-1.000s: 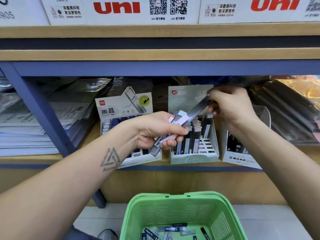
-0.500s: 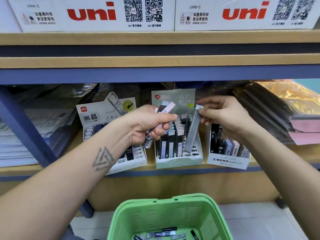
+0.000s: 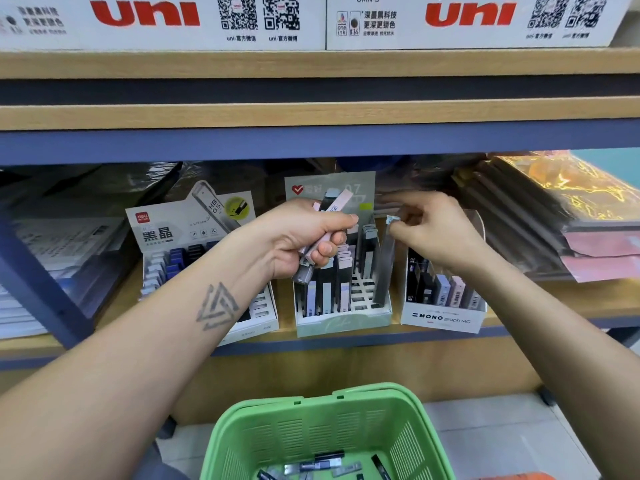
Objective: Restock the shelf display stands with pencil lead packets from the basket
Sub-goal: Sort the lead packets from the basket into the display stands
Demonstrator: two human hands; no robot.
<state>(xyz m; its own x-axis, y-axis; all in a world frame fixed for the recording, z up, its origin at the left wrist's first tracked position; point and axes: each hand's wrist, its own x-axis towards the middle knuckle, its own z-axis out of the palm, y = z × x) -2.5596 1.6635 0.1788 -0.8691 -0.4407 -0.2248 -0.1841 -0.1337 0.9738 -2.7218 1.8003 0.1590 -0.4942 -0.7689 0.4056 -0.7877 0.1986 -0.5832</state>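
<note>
Right hand (image 3: 437, 233): thumb and fingers pinched on the pale top cap of one grey packet (image 3: 383, 268).
Grey packet: nearly upright, hanging below the pinch; lower end in a slot at the right edge of the middle stand (image 3: 343, 322).
Left hand (image 3: 300, 237): fist curled round a bundle (image 3: 327, 223) of several packets, one pink, one dark; tops stick out above the thumb, bottoms below the fingers.
Bundle: tilted, held in front of the middle stand's left rows and backing card.
Middle stand: pale green, left rows filled, grid at right front open.
Left stand (image 3: 258, 318): white, "HB 0.5" card; partly hidden by the left forearm.
Right stand (image 3: 443, 318): white, marked "MONO graph MG", just beside the middle stand, under the right wrist.
Shelf (image 3: 554, 306): wooden, blue-edged; holds all three stands, wrapped stacks either side.
Basket (image 3: 325, 431): green, on the floor below the hands; loose packets (image 3: 318, 466) on its bottom.
Boxes (image 3: 166, 19): white "uni" cartons on the shelf above.
</note>
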